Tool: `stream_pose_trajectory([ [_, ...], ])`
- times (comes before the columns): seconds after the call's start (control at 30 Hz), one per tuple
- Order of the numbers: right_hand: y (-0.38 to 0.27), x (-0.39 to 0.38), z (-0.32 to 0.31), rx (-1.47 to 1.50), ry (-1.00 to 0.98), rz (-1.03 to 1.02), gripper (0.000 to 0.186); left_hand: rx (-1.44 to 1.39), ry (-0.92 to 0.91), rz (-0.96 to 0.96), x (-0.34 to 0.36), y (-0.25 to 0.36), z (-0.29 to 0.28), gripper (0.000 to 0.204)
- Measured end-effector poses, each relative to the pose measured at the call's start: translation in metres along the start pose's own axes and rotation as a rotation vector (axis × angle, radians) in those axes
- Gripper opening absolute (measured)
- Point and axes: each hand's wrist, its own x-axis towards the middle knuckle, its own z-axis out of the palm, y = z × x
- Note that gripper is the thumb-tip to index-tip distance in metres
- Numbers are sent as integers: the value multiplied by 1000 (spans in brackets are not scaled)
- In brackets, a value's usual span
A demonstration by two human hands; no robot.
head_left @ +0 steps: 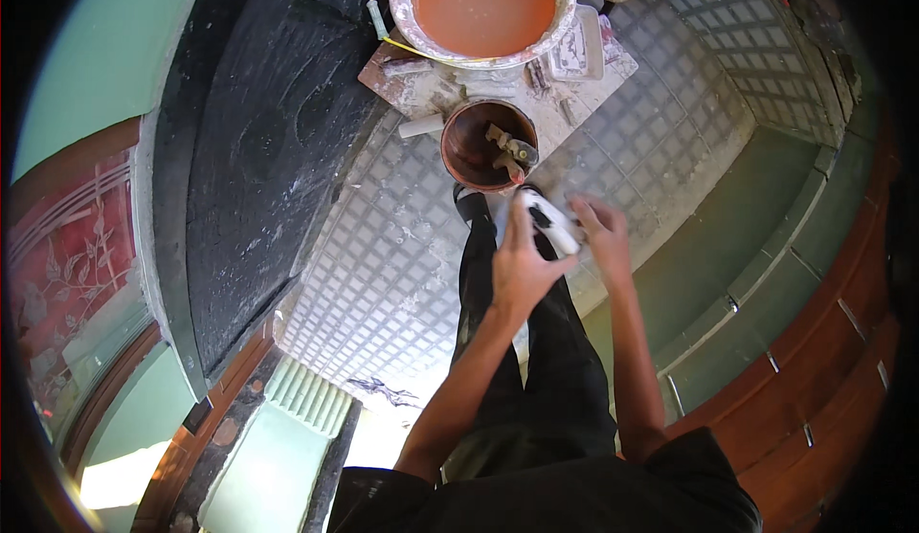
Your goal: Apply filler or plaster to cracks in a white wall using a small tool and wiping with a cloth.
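Tiled floor (pixel 661 136) open upper R of ctr, above right fingers (pixel 599 215). Straight up from left fingers (pixel 518 232), brown bowl (pixel 463 155) w/ tools (pixel 517 151) in the way; big tub (pixel 403 14) blocks top ctr. Bowl-tub gap prob. tight, fisheye bends it.

No lettering, label, number or sign can be read on anything in view
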Motion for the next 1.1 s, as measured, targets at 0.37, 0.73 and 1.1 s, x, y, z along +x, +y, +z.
stream_pose_trajectory([
  [0.37, 77, 90, -55, 440, -195, 282, 30, -227, -190, -31, 42, -62, 108, 107],
  [0.73, 101, 153, -22, 293, -64, 160, 33, -163, -290, -180, -12, -149, 91, 64],
  [1.1, 118, 187, 54, 159, 163, -284, 37, 63, 268, -386, 60, -276, -46, 39],
])
